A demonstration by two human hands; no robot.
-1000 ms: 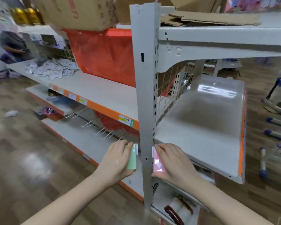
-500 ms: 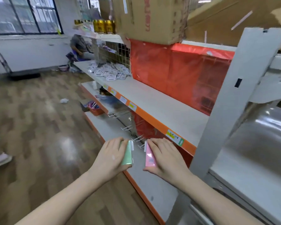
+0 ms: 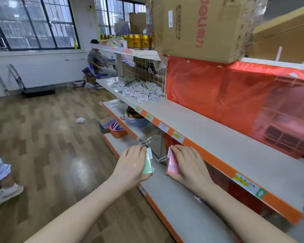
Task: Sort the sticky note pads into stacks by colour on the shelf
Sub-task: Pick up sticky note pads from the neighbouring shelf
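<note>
My left hand [image 3: 130, 165] grips a green sticky note pad [image 3: 147, 163] on edge, fingers curled round it. A pink sticky note pad [image 3: 173, 163] is held the same way in my right hand [image 3: 188, 165]. Both hands hover side by side, a little apart, above the front of the low white shelf [image 3: 174, 193] and just left of the orange-edged middle shelf [image 3: 218, 137]. Part of each pad is hidden behind my fingers.
Wire hooks [image 3: 147, 139] jut out under the middle shelf, close beyond my hands. A pile of small white packets [image 3: 140, 90] lies farther along it, against a red plastic sheet [image 3: 235, 95]. A cardboard box [image 3: 200, 27] sits above. A person's foot [image 3: 5, 193] is at the left.
The view has swung left, from the shelf's end post to along its long side. Both hands kept hold of their pads and stayed side by side.
</note>
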